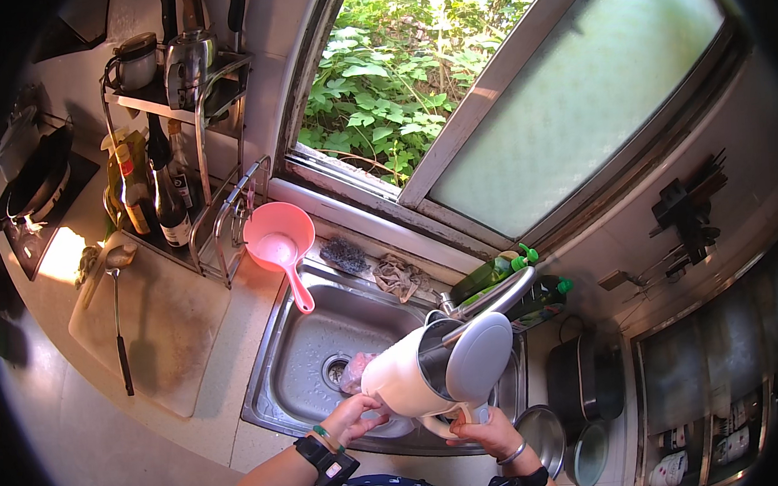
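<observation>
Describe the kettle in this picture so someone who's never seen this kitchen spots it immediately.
Start at the stainless-steel sink beneath the sliding window. Over its right part, the kettle tilts, right hand at its handle and left hand by its base. Its whitish body and raised grey lid set it apart from the pink dipper and green-capped bottles nearby.

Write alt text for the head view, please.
The right hand holds a tilted, open-lidded white electric kettle over a steel sink, the left hand at its lower end. A pink dipper sits at the sink's far-left corner.
</observation>
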A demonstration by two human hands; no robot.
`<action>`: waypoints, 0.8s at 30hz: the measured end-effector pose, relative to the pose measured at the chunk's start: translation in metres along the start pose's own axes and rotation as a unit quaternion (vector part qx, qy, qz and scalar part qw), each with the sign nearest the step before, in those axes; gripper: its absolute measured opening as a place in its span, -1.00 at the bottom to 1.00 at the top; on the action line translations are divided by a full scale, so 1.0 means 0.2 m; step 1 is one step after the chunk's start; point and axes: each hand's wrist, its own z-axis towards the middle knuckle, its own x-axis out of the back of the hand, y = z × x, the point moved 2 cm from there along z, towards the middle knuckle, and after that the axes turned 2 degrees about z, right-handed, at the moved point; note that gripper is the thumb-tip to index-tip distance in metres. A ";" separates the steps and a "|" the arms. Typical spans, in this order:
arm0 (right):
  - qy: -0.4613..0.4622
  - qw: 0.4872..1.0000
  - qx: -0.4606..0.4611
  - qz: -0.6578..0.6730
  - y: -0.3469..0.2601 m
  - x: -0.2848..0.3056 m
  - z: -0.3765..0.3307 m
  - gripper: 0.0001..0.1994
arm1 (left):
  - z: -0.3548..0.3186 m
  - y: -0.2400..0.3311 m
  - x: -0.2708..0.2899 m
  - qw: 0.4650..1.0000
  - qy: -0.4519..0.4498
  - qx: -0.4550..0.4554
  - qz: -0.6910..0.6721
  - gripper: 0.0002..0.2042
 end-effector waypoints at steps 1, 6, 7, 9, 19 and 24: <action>0.001 1.000 0.001 0.002 0.00 0.00 0.00 -0.82 | -0.01 0.00 -0.01 1.000 0.011 0.002 0.004 -0.57; 0.003 1.000 -0.002 0.008 0.00 0.00 0.00 -0.82 | 0.00 0.00 0.01 1.000 0.011 0.005 0.001 -0.58; 0.005 1.000 -0.005 0.006 0.00 0.00 0.00 -0.82 | 0.00 0.00 0.01 1.000 0.010 0.005 0.003 -0.58; 0.008 1.000 -0.009 0.004 0.00 0.00 -0.01 -0.82 | 0.01 -0.01 0.02 1.000 0.010 0.005 0.003 -0.58; 0.005 1.000 -0.007 0.018 0.01 0.01 -0.01 -0.82 | 0.03 -0.02 0.03 1.000 -0.003 0.008 -0.002 -0.58; 0.002 1.000 0.000 0.016 0.01 0.01 -0.01 -0.81 | 0.05 -0.03 0.05 1.000 -0.010 0.007 -0.008 -0.58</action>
